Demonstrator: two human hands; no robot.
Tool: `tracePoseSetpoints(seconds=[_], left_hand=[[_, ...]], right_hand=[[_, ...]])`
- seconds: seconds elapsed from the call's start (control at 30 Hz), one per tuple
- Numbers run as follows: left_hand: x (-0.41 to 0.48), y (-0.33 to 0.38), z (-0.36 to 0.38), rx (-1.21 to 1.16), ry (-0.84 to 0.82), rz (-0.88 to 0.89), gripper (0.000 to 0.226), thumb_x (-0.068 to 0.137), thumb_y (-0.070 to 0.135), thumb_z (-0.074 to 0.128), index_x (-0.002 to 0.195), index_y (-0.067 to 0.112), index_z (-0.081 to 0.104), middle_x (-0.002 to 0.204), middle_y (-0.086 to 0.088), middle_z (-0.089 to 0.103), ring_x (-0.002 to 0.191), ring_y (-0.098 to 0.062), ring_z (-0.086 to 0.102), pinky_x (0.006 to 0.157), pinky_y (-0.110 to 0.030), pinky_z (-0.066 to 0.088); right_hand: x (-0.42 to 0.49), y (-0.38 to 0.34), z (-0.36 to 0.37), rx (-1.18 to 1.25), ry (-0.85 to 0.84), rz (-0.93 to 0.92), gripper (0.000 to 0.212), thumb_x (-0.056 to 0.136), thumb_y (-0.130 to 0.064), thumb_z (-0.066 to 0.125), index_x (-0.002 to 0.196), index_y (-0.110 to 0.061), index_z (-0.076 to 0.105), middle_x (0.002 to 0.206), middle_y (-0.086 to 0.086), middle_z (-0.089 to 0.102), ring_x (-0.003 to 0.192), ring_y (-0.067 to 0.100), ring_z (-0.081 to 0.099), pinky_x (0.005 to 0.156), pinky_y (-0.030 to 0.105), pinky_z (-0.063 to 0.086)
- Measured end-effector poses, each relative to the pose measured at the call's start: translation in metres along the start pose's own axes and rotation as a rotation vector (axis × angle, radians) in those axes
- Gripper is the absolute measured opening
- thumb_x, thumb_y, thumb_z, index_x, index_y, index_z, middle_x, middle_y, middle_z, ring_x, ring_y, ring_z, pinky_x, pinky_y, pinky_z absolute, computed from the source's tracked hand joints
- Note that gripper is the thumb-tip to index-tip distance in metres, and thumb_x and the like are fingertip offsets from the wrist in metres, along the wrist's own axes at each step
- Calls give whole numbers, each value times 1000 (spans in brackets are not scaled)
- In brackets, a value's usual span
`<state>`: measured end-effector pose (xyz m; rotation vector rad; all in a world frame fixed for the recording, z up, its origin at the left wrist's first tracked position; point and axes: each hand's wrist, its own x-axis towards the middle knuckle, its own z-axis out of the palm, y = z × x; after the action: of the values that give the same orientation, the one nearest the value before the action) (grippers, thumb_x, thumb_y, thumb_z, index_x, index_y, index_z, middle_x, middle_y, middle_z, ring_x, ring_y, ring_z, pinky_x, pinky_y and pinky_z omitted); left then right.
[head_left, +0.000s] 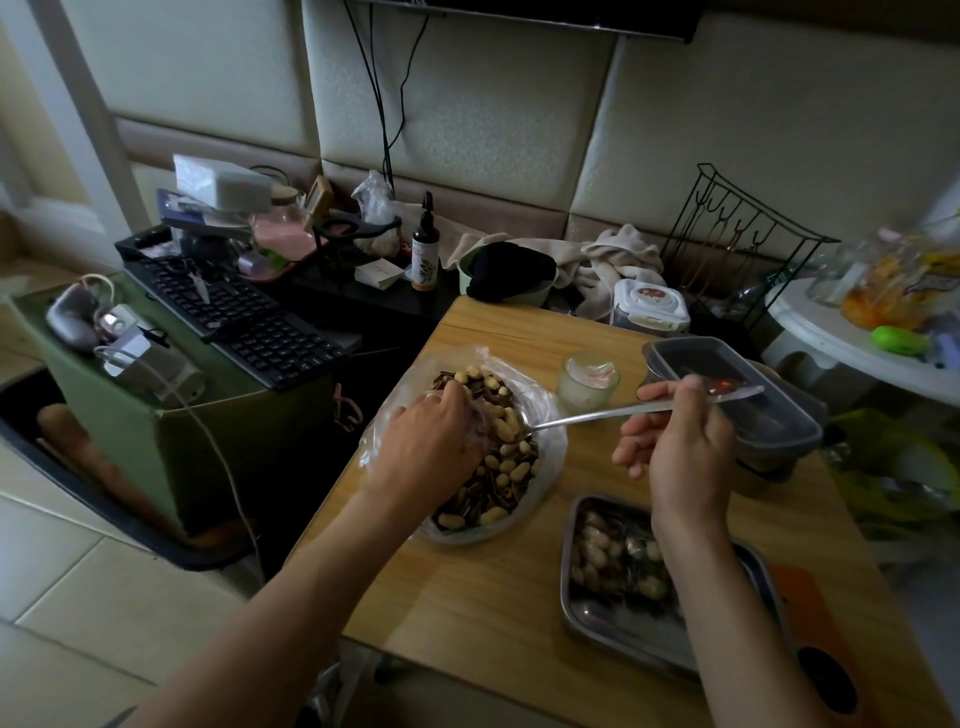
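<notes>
now spoon (587, 415) crosswise, bowl pointing left into bag (553, 441); right hand (680, 441) fingers (636, 434) grip handle, left hand (431, 441) grips bag.

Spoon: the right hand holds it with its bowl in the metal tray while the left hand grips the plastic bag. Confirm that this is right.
Wrong in one respect. The head view shows the spoon with its bowl in the plastic bag, not in the metal tray. The rest stands: the right hand holds it and the left hand grips the bag.
</notes>
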<state>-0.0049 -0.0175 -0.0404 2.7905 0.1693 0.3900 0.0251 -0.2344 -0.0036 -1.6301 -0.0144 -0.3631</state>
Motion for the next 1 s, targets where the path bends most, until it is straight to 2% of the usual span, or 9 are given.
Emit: tracePoseSetpoints(seconds=[0.07,0.17,0.27,0.4,0.5,0.6,0.7,0.77,1.0], left_hand=[[1,1,2,-40,-55,24,51,87,50,70,117,16,44,103,3,59,92,-19,56,80,-34,44],[1,3,5,-85,-120,20,57,84,55,73,113,17,43,100,3,57,89,-17,51,73,-31,40],[2,2,6,-127,-103,0,59,82,54,76,116,18,46,110,-1,61,97,-21,56,80,-36,50],[4,3,10,-135,-90,-33,62,78,55,80,114,18,46,111,-1,61,100,-22,59,84,-38,53],[4,3,14,-159,-89,-66,64,79,53,80,118,17,44,114,-4,61,103,-23,58,82,-34,51],[5,3,16,-186,-72,-86,64,82,53,76,122,16,43,114,-4,61,104,-24,59,77,-31,45],[5,3,18,-233,-50,-118,59,84,56,74,117,16,45,111,-1,62,101,-21,60,75,-30,44],[6,3,18,-266,-29,-137,56,85,54,74,116,15,47,110,-1,62,99,-20,60,75,-28,44],[6,6,17,-436,15,-194,58,85,48,77,125,15,50,108,5,60,94,-12,58,69,-19,44]], right_hand=[[0,1,1,-8,-4,-15,48,113,-41,30,92,-14,63,60,3,63,47,23,61,43,29,41],[0,1,0,-18,-20,-60,48,113,-41,30,93,-13,63,61,5,62,47,24,60,42,28,40],[-2,-3,1,-36,-44,-156,48,114,-38,31,94,-11,64,61,8,61,45,23,58,39,25,40],[-6,-6,9,-89,-92,-396,41,114,-30,32,94,-12,64,59,5,60,42,18,58,39,25,42],[-10,-6,15,-143,-155,-553,37,112,-25,34,96,-10,64,61,-1,60,43,10,58,41,17,42],[-14,-6,20,-225,-192,-700,36,111,-21,38,98,-4,67,71,-5,63,51,3,59,46,17,45],[-20,-7,25,-294,-184,-860,47,113,-25,36,98,4,69,85,-9,59,63,-2,58,57,11,47],[-23,-7,26,-307,-173,-908,48,113,-24,35,99,5,69,87,-10,56,67,-3,57,62,8,46],[-28,-5,28,-313,-110,-934,49,114,-26,34,99,5,69,80,-1,64,61,4,58,60,10,46]])
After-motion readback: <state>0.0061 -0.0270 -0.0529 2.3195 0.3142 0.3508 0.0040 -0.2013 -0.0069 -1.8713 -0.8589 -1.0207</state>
